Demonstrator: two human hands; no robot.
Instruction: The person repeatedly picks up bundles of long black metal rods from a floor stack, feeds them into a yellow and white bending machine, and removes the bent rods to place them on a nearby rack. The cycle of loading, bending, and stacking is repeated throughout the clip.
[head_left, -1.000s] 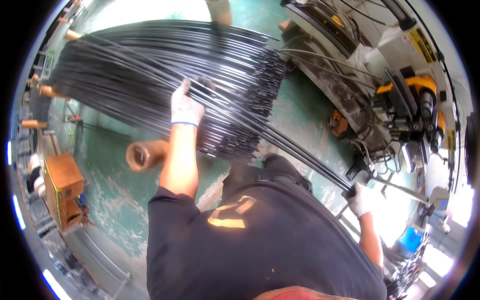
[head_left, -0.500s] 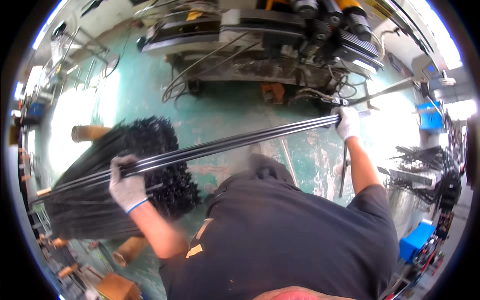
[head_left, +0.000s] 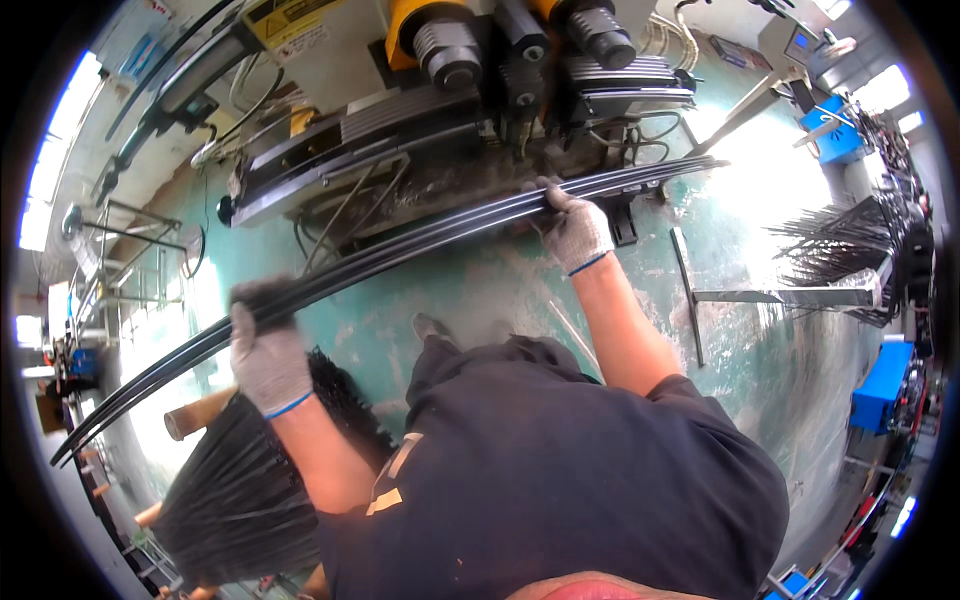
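Note:
A bundle of several long, thin black rods [head_left: 420, 241] slants across in front of me, its right end farther away than its left. My left hand [head_left: 272, 362], in a pale glove with a blue cuff edge, is closed round the bundle left of the middle; its fingers are smeared by motion. Farther along to the right, my gloved right hand [head_left: 577, 236] grips the same rods, thumb on top. Both rod ends stick out beyond my hands. Below my left forearm lies a large pile of similar black rods [head_left: 240, 480], partly hidden by my arm.
Ahead stands a machine [head_left: 385, 130] with a grey bed, yellow-and-metal cylinders [head_left: 447, 50] and hanging cables. A brown tube [head_left: 200, 413] pokes out beside the pile. To the right are a metal T-shaped stand [head_left: 780, 297], more dark rods [head_left: 845, 245] and a blue box [head_left: 880, 386].
Both hands have carried the rods forward, away from my body and toward the machine. The rods' left end has come off the pile, and my right hand has shifted left in view.

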